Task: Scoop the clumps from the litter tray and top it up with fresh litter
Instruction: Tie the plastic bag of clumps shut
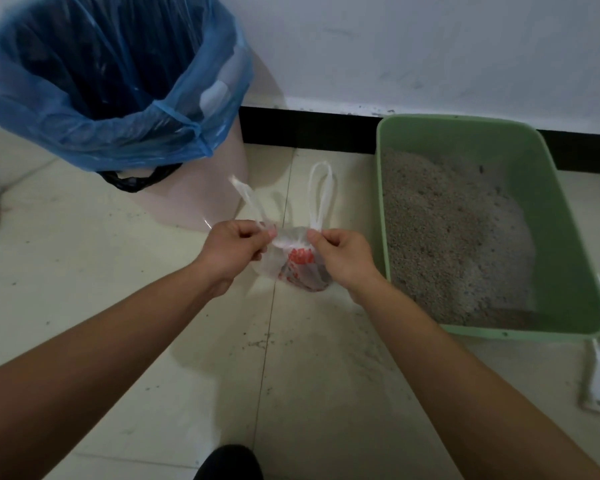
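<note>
Centrally, both forearms were extended forward and down over the tiled floor [84, 271], converging toward the same point. Left hand [234, 249]: fingers curled, thumb and forefinger pinching the gathered neck of the small plastic bag [300, 268] at the base of its left handle loop [248, 199]. Right hand [342, 258]: same pose, mirrored, pinching the neck at the base of the right handle loop [321, 195]. Both loops stood upward, away from the camera. The bag was white with red print, and dark content showed through its lower part. Whether it touched the floor could not be told.

The litter tray [565, 220] was green and lay just right of the right hand, its far edge near the black skirting [309, 128]. Grey litter [447, 237] was heaped inside and thinned toward the right wall. The bin [201, 188] was pink with a blue liner [111, 81] folded over its rim, and stood at far left, near the bag. Bare floor lay between bin and tray, occupied only by the bag, with more floor open under the forearms. A white scoop [598, 379] lay by the tray's near right corner, blurred.
</note>
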The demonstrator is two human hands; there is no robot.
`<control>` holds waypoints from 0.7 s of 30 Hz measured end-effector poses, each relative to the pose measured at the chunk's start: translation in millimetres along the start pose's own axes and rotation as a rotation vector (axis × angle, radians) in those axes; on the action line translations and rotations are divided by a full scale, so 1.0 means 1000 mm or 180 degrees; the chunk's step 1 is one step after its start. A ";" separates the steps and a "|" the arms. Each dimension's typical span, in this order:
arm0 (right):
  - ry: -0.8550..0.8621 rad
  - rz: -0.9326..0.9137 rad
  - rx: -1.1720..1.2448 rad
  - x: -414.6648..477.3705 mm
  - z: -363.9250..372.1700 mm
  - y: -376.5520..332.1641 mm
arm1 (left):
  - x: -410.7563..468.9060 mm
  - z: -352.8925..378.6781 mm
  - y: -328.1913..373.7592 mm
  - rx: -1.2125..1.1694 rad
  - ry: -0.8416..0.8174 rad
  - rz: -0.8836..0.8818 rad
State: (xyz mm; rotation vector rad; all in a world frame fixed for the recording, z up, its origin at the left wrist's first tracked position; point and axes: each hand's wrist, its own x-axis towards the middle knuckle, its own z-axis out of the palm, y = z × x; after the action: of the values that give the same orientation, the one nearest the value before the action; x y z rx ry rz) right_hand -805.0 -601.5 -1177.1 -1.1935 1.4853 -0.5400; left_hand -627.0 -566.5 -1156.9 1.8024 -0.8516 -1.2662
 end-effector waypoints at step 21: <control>0.0722 -0.2330 -0.2321 0.009 -0.004 0.021 | 0.026 0.008 0.006 -0.1212 -0.0956 -0.0461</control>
State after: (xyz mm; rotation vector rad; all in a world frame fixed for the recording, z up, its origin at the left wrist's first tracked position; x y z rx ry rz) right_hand -815.9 -602.1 -1197.1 -2.3551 1.4477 -0.6457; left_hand -627.5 -593.1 -1164.5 1.4114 -0.5913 -1.6950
